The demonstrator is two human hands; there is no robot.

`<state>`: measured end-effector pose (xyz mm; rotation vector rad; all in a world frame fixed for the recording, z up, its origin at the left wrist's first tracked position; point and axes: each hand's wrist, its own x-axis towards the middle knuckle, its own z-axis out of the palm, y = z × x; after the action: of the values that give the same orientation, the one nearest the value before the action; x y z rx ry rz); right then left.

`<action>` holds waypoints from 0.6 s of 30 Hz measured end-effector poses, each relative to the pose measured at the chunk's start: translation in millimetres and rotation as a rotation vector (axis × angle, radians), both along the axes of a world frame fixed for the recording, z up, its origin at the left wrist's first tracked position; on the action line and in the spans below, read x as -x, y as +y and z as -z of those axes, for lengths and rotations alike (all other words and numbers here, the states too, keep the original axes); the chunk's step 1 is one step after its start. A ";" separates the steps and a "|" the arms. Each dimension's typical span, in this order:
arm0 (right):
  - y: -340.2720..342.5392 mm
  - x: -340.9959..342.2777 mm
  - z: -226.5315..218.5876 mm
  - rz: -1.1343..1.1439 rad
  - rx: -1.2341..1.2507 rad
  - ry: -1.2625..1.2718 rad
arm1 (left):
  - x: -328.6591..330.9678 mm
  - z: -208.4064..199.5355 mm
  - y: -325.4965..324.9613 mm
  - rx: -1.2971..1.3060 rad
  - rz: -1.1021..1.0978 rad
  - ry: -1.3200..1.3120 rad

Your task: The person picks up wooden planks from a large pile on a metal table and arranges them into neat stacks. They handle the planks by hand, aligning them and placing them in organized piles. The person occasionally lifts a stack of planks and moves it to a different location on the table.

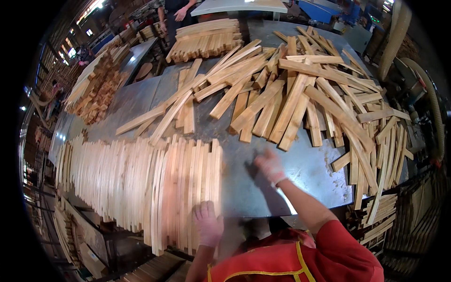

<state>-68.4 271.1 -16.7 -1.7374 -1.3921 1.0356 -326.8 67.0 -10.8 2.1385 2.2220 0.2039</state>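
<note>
My left hand [208,224], in a pale pinkish glove, lies on the near ends of wooden strips at the right end of a long row [181,188]. Its fingers are stretched out along the wood. Just right of this row runs a pale blurred streak that I cannot make out. My right hand [270,167], also gloved, is over the bare metal tabletop [310,181], between the row and a loose heap of wooden strips [291,103]. Motion smears its fingers, and no strip shows in it.
A neat stack of strips [206,40] stands at the far side, another stack [98,89] at the far left. Another person's hand [181,14] shows beyond the table. A ribbed hose [392,37] hangs at the far right. More strips [380,214] lie below the table's right edge.
</note>
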 end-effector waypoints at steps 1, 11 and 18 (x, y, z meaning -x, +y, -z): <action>37.0 -29.8 0.2 0.258 -0.152 0.044 | -5.8 -1.7 1.3 0.000 -0.029 0.051; 72.4 -126.9 55.4 0.383 0.014 0.748 | -113.5 -4.9 67.5 0.068 0.098 -0.221; -36.6 -176.9 -22.2 -0.217 -0.345 -0.371 | -187.6 -8.4 109.8 0.483 0.154 -0.075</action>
<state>108.6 234.5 5.4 -1.5934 -1.8996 0.5458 -139.2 176.8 -2.3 1.9774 1.8164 -0.2321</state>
